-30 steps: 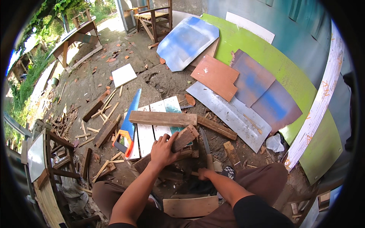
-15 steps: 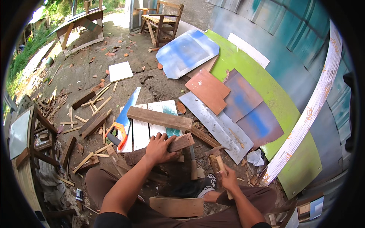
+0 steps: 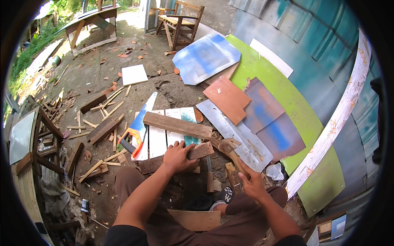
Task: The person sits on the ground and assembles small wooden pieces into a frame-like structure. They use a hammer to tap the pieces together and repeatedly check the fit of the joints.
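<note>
My left hand (image 3: 177,158) is closed over a short wooden block (image 3: 203,151), with the fingers across its top and far side. The block lies along the near edge of a white slatted panel (image 3: 157,141). In my right hand (image 3: 253,185) is a hammer (image 3: 234,159), gripped by its wooden handle, its claw head to the right of the block and apart from it. Beyond the block, a longer wooden beam (image 3: 178,125) rests across the panel. A hand saw (image 3: 144,119) with an orange and black handle lies at the panel's left side.
Wood offcuts (image 3: 105,130) litter the ground at left, beside a wooden frame (image 3: 50,153). A grey metal sheet (image 3: 230,131), brown boards (image 3: 227,98) and a green panel (image 3: 305,123) lie at right. A wooden chair (image 3: 180,25) stands at the back.
My right hand has raised the hammer, whose head is now farther from me and higher. My left hand stays on the wooden block. The whole view has shifted slightly.
</note>
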The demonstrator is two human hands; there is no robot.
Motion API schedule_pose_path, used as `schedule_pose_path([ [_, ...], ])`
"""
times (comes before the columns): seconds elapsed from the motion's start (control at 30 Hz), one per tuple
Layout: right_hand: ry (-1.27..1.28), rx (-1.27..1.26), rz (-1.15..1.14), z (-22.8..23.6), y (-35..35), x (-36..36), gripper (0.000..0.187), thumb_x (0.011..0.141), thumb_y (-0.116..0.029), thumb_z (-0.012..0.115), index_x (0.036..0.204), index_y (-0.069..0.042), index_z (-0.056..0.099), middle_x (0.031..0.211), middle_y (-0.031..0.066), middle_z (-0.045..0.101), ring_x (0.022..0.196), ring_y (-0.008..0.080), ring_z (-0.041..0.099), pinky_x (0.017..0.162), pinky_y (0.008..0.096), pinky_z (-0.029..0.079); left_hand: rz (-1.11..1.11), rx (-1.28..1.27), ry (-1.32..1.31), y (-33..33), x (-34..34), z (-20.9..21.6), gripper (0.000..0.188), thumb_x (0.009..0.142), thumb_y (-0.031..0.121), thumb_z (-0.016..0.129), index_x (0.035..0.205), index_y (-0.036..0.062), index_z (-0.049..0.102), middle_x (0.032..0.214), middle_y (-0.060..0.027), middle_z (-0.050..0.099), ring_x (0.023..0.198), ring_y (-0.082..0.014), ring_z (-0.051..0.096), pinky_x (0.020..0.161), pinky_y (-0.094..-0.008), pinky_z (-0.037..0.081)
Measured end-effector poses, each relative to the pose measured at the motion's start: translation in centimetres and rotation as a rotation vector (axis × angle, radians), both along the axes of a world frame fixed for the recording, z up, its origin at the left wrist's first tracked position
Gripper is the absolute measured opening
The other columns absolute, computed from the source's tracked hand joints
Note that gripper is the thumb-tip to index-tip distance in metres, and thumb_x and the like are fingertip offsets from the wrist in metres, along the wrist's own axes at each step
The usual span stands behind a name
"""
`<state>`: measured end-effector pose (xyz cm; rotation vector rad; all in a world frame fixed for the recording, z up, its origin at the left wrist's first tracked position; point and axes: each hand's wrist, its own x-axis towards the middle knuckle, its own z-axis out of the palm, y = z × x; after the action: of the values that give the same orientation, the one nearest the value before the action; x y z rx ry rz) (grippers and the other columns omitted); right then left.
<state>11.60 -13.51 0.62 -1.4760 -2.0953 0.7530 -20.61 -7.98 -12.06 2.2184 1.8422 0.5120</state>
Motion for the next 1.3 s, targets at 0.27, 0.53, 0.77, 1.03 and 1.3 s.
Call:
schedule_pose_path([
  [0.27, 0.086, 0.159, 0.121, 3.2, 4.7, -3.5, 0.060, 0.101, -0.001, 0.061, 0.160, -0.010, 0.052, 0.112, 0.0322, 0.072, 0.087, 0.0422, 0.074, 0.082, 0.0379, 0.056, 0.017, -0.031, 0.008, 0.4, 0.0, -0.3, 0.072, 0.085, 0.068, 0.075, 0.144, 0.0263, 0.067, 0.118, -0.0155, 0.065, 0.119, -0.0330, 0.063, 0.098, -0.0470, 0.053],
  [0.53, -0.132, 0.007, 0.157, 0.0, 5.7, -4.4, 0.060, 0.104, -0.004, 0.058, 0.163, -0.014, 0.048, 0.111, 0.0332, 0.071, 0.085, 0.0409, 0.076, 0.081, 0.0422, 0.056, 0.017, -0.038, 0.041, 0.6, 0.2, -0.3, 0.074, 0.085, 0.070, 0.074, 0.143, 0.0253, 0.068, 0.117, -0.0157, 0.065, 0.116, -0.0331, 0.064, 0.096, -0.0461, 0.052],
  [0.77, 0.036, 0.232, 0.290, 2.0, 6.8, -4.8, 0.060, 0.102, -0.001, 0.060, 0.161, -0.012, 0.051, 0.103, 0.0306, 0.072, 0.079, 0.0388, 0.070, 0.077, 0.0404, 0.055, 0.029, -0.004, 0.037, 0.4, 0.5, -0.3, 0.072, 0.083, 0.066, 0.077, 0.141, 0.0247, 0.069, 0.116, -0.0150, 0.066, 0.116, -0.0323, 0.063, 0.095, -0.0465, 0.052],
  [1.03, 0.054, 0.358, 0.218, 1.1, 6.4, -5.3, 0.062, 0.102, 0.000, 0.059, 0.162, -0.011, 0.050, 0.117, 0.0294, 0.073, 0.098, 0.0418, 0.074, 0.088, 0.0406, 0.056, 0.028, 0.002, 0.027, 0.7, 0.5, -0.5, 0.070, 0.081, 0.061, 0.080, 0.139, 0.0238, 0.070, 0.114, -0.0132, 0.066, 0.116, -0.0322, 0.062, 0.095, -0.0464, 0.052],
  [1.3, 0.026, 0.100, 0.008, -4.5, 4.6, -0.4, 0.062, 0.104, -0.009, 0.059, 0.164, -0.024, 0.048, 0.097, 0.0311, 0.071, 0.067, 0.0364, 0.069, 0.072, 0.0398, 0.054, 0.036, 0.019, 0.046, 0.6, 0.7, -0.3, 0.071, 0.081, 0.059, 0.082, 0.140, 0.0236, 0.069, 0.113, -0.0130, 0.065, 0.113, -0.0319, 0.062, 0.095, -0.0457, 0.051],
])
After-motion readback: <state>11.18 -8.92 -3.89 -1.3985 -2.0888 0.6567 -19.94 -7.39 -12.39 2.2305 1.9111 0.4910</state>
